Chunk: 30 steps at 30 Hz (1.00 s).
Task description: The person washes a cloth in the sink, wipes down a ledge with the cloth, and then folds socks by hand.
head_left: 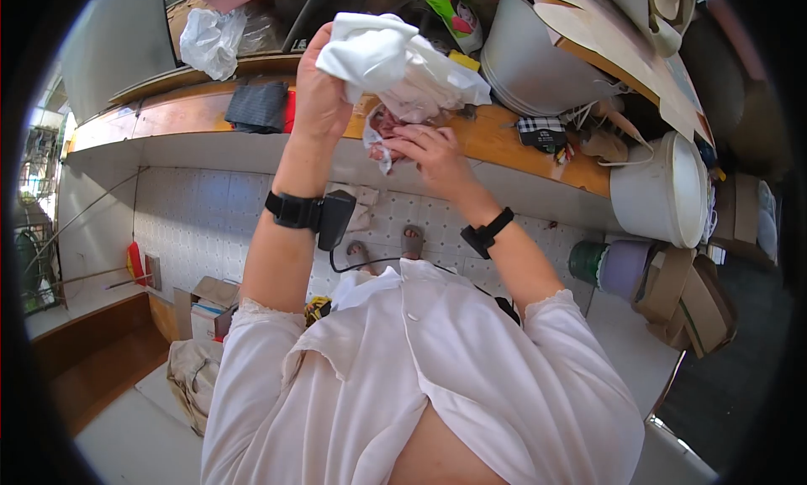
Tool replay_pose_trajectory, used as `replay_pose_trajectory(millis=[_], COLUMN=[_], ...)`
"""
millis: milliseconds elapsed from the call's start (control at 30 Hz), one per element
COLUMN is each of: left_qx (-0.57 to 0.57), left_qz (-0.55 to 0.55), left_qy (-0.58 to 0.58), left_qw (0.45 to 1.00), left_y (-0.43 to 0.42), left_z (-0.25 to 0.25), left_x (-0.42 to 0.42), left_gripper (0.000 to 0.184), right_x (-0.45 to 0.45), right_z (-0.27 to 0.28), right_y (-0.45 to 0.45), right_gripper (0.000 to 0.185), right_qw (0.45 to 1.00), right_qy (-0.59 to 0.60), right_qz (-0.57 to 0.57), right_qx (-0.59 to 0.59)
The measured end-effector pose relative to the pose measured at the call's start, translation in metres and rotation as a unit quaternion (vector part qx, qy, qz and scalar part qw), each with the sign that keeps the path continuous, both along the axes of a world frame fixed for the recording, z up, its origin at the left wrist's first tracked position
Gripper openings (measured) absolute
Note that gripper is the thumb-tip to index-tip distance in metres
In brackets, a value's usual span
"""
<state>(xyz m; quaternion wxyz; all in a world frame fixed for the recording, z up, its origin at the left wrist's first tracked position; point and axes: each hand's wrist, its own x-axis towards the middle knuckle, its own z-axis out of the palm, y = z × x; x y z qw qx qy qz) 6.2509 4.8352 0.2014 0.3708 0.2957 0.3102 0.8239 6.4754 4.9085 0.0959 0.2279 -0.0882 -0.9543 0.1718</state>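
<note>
My left hand (321, 90) is raised over the wooden shelf and closed around a white plastic bag (366, 52), which hides most of its fingertips. Crumpled, partly see-through folds of the bag spread to the right. Just below them, my right hand (435, 155) has its fingers bent together on a crumpled red-and-white bundle (382, 128). What this bundle is made of, I cannot make out. Both wrists wear black straps, and a black device sits on the left one.
Along the wooden shelf (189, 107) lie a dark folded cloth (256, 107), a clear plastic bag (212, 44) and a black checked pouch (542, 134). White buckets (660, 191) and cardboard (685, 296) stand at right. A cardboard box (210, 304) and beige cloth bag (195, 371) are at lower left.
</note>
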Motion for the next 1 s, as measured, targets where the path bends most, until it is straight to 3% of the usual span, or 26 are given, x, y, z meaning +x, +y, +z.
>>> replay_pose_trajectory(millis=[133, 200, 333, 367, 400, 467, 533, 567, 600, 667, 700, 767, 833, 900, 933, 1000], left_qx=[0.005, 0.056, 0.062, -0.016, -0.015, 0.079, 0.024, 0.046, 0.068, 0.045, 0.032, 0.046, 0.060, 0.079, 0.088, 0.093], left_qz=[0.066, 0.010, 0.060, 0.129, 0.139, -0.023, 0.054, 0.028, 0.000, 0.024, 0.030, 0.005, -0.007, -0.015, -0.021, -0.019], left_qy=[-0.095, -0.177, -0.179, -0.167, -0.169, -0.122, -0.139, -0.133, -0.126, -0.110, -0.123, -0.138, -0.177, -0.211, -0.223, -0.237], left_qw=[0.993, 0.983, 0.980, 0.977, 0.976, 0.989, 0.988, 0.990, 0.990, 0.993, 0.991, 0.989, 0.982, 0.974, 0.971, 0.967], left_y=[-0.071, -0.105, -0.172, -0.183, -0.191, -0.211, -0.225, -0.231, -0.237, -0.247, -0.249, -0.257, -0.265, -0.270, -0.273, -0.279], left_z=[-0.014, -0.045, -0.049, -0.043, -0.050, -0.069, -0.056, -0.064, -0.070, -0.080, -0.085, -0.098, -0.095, -0.094, -0.095, -0.094], left_x=[-0.010, -0.022, -0.018, -0.016, -0.021, -0.035, -0.019, -0.022, -0.024, -0.022, -0.020, -0.018, -0.012, -0.006, -0.004, 0.005], left_gripper=[0.035, 0.038, 0.043, 0.039, 0.039, 0.027, 0.021, 0.023, 0.024, 0.027, 0.027, 0.029, 0.030, 0.030, 0.031, 0.032], right_x=[0.011, 0.013, 0.016, 0.018, 0.019, 0.020, 0.017, 0.014, 0.010, -0.004, -0.011, -0.026, -0.044, -0.052, -0.060, -0.072], right_z=[0.001, -0.005, 0.017, 0.015, 0.014, 0.025, 0.033, 0.039, 0.045, 0.048, 0.038, 0.015, -0.025, -0.065, -0.076, -0.091], right_y=[0.033, 0.040, 0.044, 0.046, 0.046, 0.039, 0.034, 0.026, 0.015, -0.011, -0.030, -0.063, -0.092, -0.123, -0.136, -0.163], right_gripper=[0.063, 0.064, 0.066, 0.065, 0.065, 0.062, 0.063, 0.049, 0.049, 0.027, 0.017, 0.031, 0.066, 0.095, 0.095, 0.098], right_qw=[0.999, 0.994, 0.992, 0.984, 0.974, 0.976, 0.979, 0.982, 0.983, 0.971, 0.947, 0.875, 0.703, 0.617, 0.617, 0.453], right_qy=[0.012, -0.033, -0.083, -0.084, -0.084, -0.103, -0.099, -0.041, -0.044, -0.002, -0.032, -0.268, -0.447, -0.470, -0.475, -0.438], right_qz=[-0.022, -0.086, -0.078, -0.119, -0.158, -0.159, -0.176, -0.178, -0.170, -0.206, -0.187, -0.085, -0.032, 0.007, 0.013, 0.008], right_qx=[0.041, 0.064, 0.059, 0.100, 0.140, 0.103, 0.040, 0.055, 0.053, -0.124, -0.261, -0.394, -0.553, -0.631, -0.628, -0.776])
